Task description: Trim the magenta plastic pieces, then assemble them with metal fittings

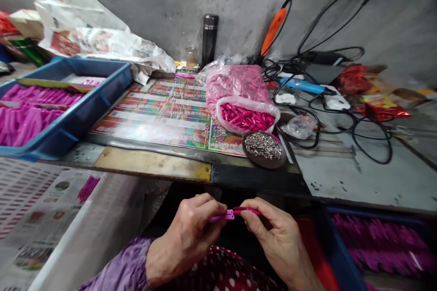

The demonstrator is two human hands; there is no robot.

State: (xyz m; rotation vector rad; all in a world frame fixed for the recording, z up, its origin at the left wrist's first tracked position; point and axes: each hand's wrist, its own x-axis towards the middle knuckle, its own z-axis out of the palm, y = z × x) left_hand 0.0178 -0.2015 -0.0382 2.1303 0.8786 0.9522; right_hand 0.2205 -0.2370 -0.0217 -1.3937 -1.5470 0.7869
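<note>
In the lower middle, my left hand [186, 232] pinches a light purple plastic piece [228, 215] with small holes near its end. My right hand [278, 238], also closed, grips a darker magenta plastic piece [251, 210] between thumb and fingers. The two pieces meet end to end in front of my lap; whether they are joined I cannot tell. Beyond them on the table edge sits a dark round dish [264, 161] of small metal pins [262, 145]. Behind it lies an open plastic bag [235, 84] with many magenta pieces [246, 117] at its mouth.
A blue tray [102, 95] of purple pieces stands at left, above a white basket [71, 236]. Another blue bin [344, 250] of purple pieces is low at right. Black cables [372, 145], an orange tool [274, 29] and a black flask [209, 41] occupy the table's back.
</note>
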